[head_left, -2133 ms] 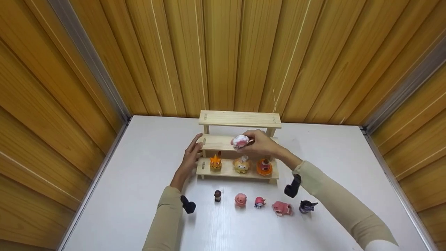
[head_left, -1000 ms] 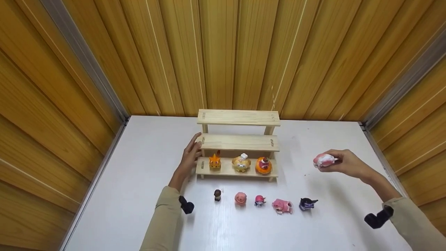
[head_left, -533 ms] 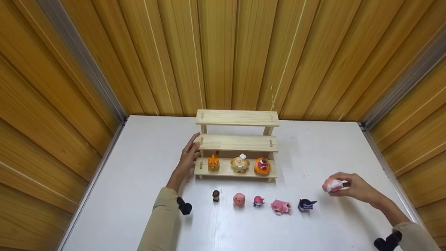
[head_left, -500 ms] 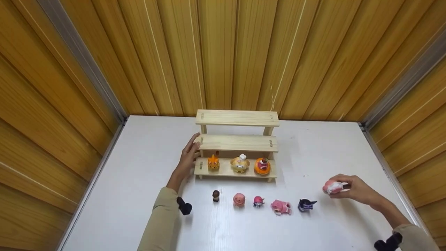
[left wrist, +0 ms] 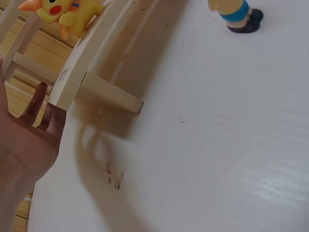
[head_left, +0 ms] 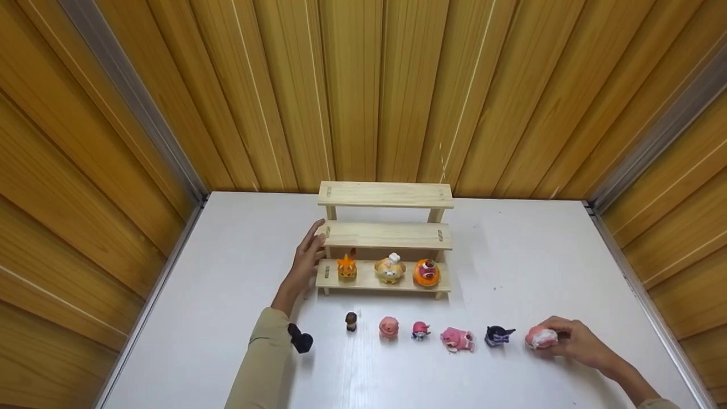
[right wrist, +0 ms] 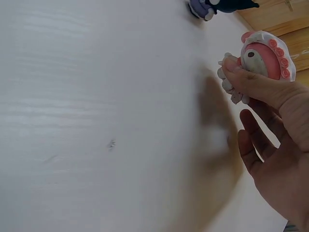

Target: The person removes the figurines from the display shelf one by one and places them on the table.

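My right hand (head_left: 579, 343) pinches a pink-and-white figurine (head_left: 541, 337) between thumb and fingers, low over the table at the right end of a figurine row. Up close, the right wrist view shows its white frilled hood with pink rosettes, and the thumb across its front. On the other side, my left hand (head_left: 305, 264) rests with extended fingers against the left end of a three-tier wooden shelf (head_left: 386, 234). On the lowest tier stand an orange figurine (head_left: 347, 268), a yellow one with a white chef's hat (head_left: 390, 270) and an orange-and-purple one (head_left: 426, 274).
In front of the shelf runs a row: a small brown-haired figurine (head_left: 351, 322), a round pink one (head_left: 388, 328), a red-capped one (head_left: 420, 330), a pink one lying down (head_left: 457, 339) and a black-and-purple one (head_left: 498, 336). Wood-patterned walls (head_left: 358, 91) enclose the white table (head_left: 255, 227).
My right hand has carried the pink-and-white figurine from over the middle tier out to the right, then down beside the black-and-purple figurine. The left hand has stayed at the shelf's end.
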Motion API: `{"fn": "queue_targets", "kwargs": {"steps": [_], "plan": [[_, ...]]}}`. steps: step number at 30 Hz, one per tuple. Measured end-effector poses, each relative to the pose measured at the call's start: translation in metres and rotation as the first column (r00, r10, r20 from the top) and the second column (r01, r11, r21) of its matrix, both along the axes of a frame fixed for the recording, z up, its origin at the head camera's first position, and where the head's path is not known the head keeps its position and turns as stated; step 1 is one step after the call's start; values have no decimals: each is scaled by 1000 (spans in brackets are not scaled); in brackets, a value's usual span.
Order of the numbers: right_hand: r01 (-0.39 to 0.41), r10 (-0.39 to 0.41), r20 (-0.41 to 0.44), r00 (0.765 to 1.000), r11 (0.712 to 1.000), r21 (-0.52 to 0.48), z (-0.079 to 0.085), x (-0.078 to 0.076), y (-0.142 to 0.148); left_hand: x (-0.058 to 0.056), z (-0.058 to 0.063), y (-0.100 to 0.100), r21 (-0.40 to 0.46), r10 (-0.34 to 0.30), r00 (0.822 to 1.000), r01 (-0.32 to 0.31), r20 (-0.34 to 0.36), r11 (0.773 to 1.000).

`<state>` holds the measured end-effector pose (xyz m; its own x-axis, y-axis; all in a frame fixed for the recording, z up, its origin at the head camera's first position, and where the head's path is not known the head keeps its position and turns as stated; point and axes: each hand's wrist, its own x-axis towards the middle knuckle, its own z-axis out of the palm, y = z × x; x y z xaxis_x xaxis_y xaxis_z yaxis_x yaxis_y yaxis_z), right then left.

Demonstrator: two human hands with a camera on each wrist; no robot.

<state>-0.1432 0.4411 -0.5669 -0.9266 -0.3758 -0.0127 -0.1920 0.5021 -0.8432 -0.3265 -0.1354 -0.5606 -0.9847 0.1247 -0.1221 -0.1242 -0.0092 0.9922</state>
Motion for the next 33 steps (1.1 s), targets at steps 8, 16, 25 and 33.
{"fn": "queue_targets", "kwargs": {"steps": [8, 16, 25, 33], "plan": [[68, -67, -145, 987, 998, 3, -17, 9, -4, -5, 2, 3, 16, -20, 1000, 21, -22, 1000], [94, -71, -277, 958, 993, 72, -24, 9, -8, -7, 0, 4, 24, -27, 998, 28, -50, 999], [128, -86, -336, 938, 986, 105, -27, 8, -8, -4, 2, 5, 30, -21, 999, 23, -48, 999], [204, -148, -352, 924, 971, 126, -26, 17, -18, 3, 1, 0, 46, -8, 1000, 9, -19, 999]]}}
